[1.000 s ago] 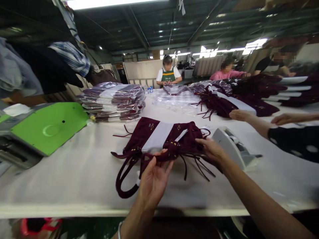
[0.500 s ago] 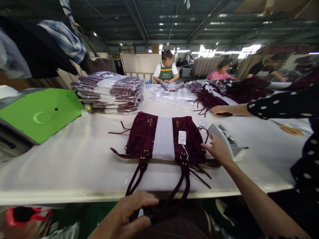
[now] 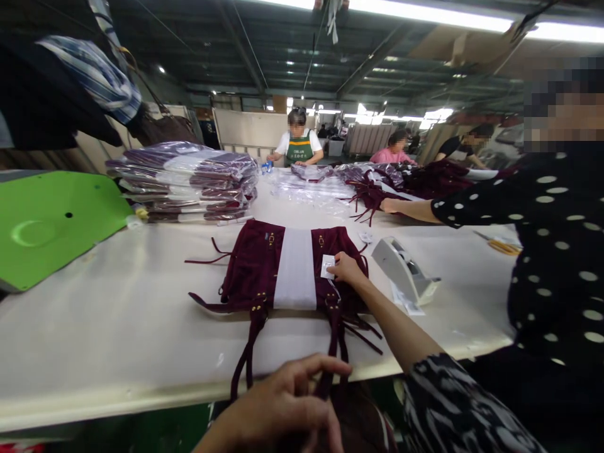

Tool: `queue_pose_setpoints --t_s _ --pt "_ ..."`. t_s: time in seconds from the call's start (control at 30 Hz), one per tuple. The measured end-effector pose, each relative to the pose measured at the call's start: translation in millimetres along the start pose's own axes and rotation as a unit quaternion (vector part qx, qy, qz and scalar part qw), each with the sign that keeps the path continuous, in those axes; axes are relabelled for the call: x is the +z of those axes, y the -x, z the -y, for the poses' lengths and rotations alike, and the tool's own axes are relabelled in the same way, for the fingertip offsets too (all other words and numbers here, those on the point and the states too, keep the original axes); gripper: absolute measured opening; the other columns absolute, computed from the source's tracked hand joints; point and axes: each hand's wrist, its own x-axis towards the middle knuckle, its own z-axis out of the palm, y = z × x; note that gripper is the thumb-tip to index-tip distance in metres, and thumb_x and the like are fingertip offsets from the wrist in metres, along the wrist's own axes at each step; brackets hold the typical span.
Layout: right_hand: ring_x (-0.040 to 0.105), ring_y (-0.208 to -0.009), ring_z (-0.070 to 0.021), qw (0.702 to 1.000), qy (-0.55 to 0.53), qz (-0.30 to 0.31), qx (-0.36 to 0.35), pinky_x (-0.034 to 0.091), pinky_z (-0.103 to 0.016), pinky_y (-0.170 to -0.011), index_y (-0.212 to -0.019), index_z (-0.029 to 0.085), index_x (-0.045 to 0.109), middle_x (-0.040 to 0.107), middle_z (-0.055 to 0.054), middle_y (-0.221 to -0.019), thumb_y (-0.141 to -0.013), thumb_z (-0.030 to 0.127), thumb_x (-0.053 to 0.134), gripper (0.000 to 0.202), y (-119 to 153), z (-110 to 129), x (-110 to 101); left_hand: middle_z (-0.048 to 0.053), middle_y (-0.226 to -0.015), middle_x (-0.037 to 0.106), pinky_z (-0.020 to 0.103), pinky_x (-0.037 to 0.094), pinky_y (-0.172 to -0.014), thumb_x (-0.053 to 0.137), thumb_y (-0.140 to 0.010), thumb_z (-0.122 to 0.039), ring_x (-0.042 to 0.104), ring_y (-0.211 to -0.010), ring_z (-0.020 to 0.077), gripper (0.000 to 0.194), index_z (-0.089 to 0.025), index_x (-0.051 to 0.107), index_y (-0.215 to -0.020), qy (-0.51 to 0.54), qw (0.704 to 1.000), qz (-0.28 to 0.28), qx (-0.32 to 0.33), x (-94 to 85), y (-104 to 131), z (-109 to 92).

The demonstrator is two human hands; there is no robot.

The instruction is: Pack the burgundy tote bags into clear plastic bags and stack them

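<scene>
A burgundy handbag (image 3: pixel 250 267) lies flat on the white table, a white paper band (image 3: pixel 295 270) wrapped around its middle. Its long handles (image 3: pixel 255 333) hang toward the table's front edge, and thin straps stick out at the sides. My right hand (image 3: pixel 349 269) pinches a white hang tag (image 3: pixel 328 267) on the bag's right half; a white string runs from the tag to the handle base. Below the front edge, my left hand (image 3: pixel 287 396) is beside the right handle, index finger and thumb apart. Whether it touches the handle is unclear.
A tape dispenser (image 3: pixel 406 267) stands right of the bag. Stacked plastic-wrapped bags (image 3: pixel 184 182) are at back left, beside a green-sided machine (image 3: pixel 56 220). Scissors (image 3: pixel 503 246) lie at right. A co-worker in polka dots (image 3: pixel 552 233) reaches across to more burgundy bags (image 3: pixel 377 192).
My right hand has moved left from the bag's right side onto the tag and taken hold of it. My left hand has moved right and up toward the right handle. The view has shifted.
</scene>
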Motion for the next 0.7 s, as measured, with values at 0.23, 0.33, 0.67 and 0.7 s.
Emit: queue_pose_setpoints --t_s 0.23,0.33,0.67,0.7 --pt "0.061 -0.056 -0.0126 1.000 0.008 -0.003 0.021 0.046 -0.022 -0.052 -0.085 0.019 0.059 0.064 0.004 -0.070 -0.062 0.007 0.078 0.032 -5.4 -13.5 16.7 0.006 -0.065 0.068 0.035 0.051 -0.071 0.062 -0.090 -0.058 0.065 -0.062 0.0273 0.049 -0.029 0.070 -0.130 -0.278 0.952 -0.053 0.114 3.6 -22.3 -10.0" --pt "0.062 -0.056 -0.0127 0.999 -0.025 -0.007 0.035 0.047 -0.021 -0.049 -0.088 0.019 0.058 0.067 0.002 -0.075 -0.067 0.012 0.075 0.028 -4.3 -18.3 16.2 0.007 -0.073 0.070 0.040 0.050 -0.086 0.070 -0.087 -0.050 0.069 -0.075 0.0308 0.039 -0.029 0.074 -0.119 -0.331 0.922 -0.151 0.131 -31.0 -51.0 -28.6" --pt "0.067 -0.069 -0.0202 0.991 -0.048 -0.127 0.014 0.052 -0.029 -0.061 -0.095 0.021 0.054 0.069 -0.004 -0.081 -0.079 0.022 0.061 0.017 21.4 -14.7 15.2 0.022 -0.109 0.067 0.050 0.043 -0.104 0.072 -0.071 -0.003 0.060 -0.116 0.0401 0.040 -0.014 0.064 -0.108 -0.509 0.791 -0.334 0.062 -150.8 -218.7 -57.2" --pt "0.068 -0.071 -0.0206 0.990 -0.043 -0.138 0.006 0.052 -0.029 -0.064 -0.094 0.021 0.053 0.069 -0.004 -0.082 -0.080 0.020 0.060 0.016 23.7 -14.4 16.3 0.024 -0.110 0.066 0.051 0.043 -0.103 0.071 -0.073 -0.002 0.060 -0.115 0.0410 0.043 -0.012 0.063 -0.114 -0.514 0.785 -0.340 0.064 -152.2 -228.1 -51.8"
